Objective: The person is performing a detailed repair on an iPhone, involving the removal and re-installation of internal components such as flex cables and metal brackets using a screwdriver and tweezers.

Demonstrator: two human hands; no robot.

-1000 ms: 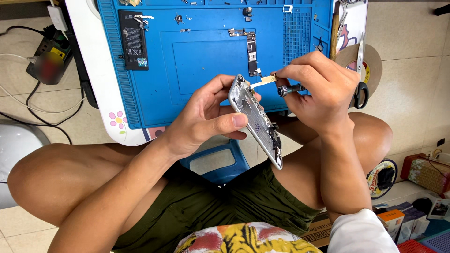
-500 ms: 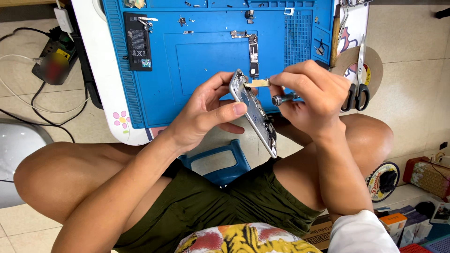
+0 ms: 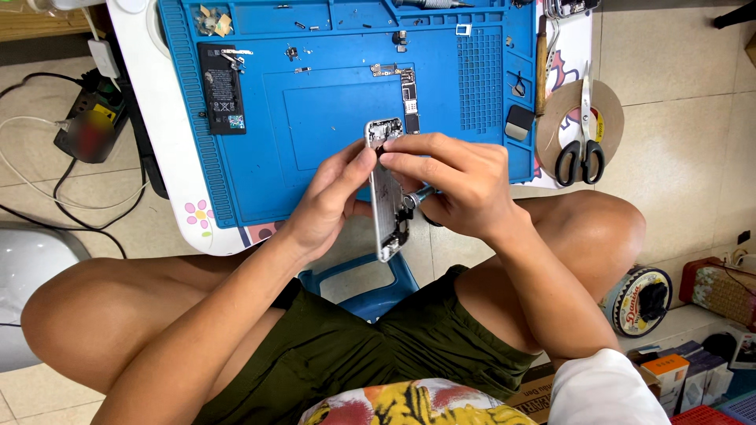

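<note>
Bright, even light, soft shadows, sharp focus throughout.

Blue repair mat (image 3: 331,118) lies on a white worktop (image 3: 169,181) with a small flower print at its near edge; on the mat, a flat black battery (image 3: 222,98) at left, a narrow circuit board (image 3: 409,98) near centre, loose small screws and metal bits along the top trays. Right of the mat, black-handled scissors (image 3: 581,130) rest on a brown tape roll (image 3: 579,118). On the tiled floor (image 3: 685,157): black power adapter with cables (image 3: 87,130) at left, blue plastic stool (image 3: 362,275) below, round printed tin (image 3: 638,299) and small boxes (image 3: 669,370) at right
</note>
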